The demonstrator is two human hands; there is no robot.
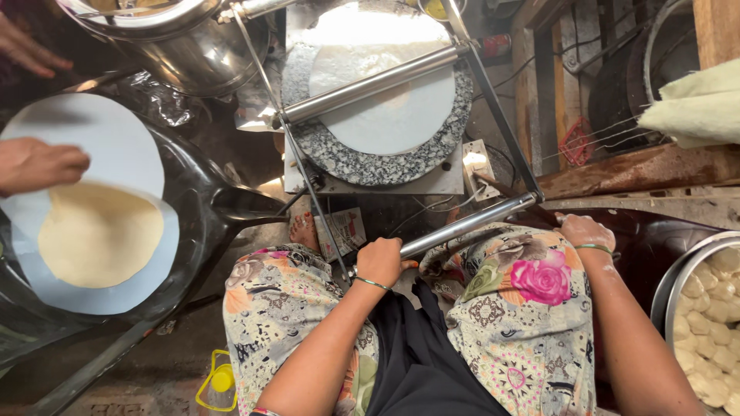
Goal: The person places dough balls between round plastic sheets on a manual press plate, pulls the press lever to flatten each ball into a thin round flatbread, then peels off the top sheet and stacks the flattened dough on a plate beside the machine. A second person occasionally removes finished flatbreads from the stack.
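Fingers of the left hand are clenched round the near metal bar of a roller frame at lower centre; the right hand rests curled at the bar's far end. The bar's long axis runs left to right, slightly upward. Beyond it, the roller crosses a flat dough sheet on the round stone slab. A small printed card lies just left of the hand.
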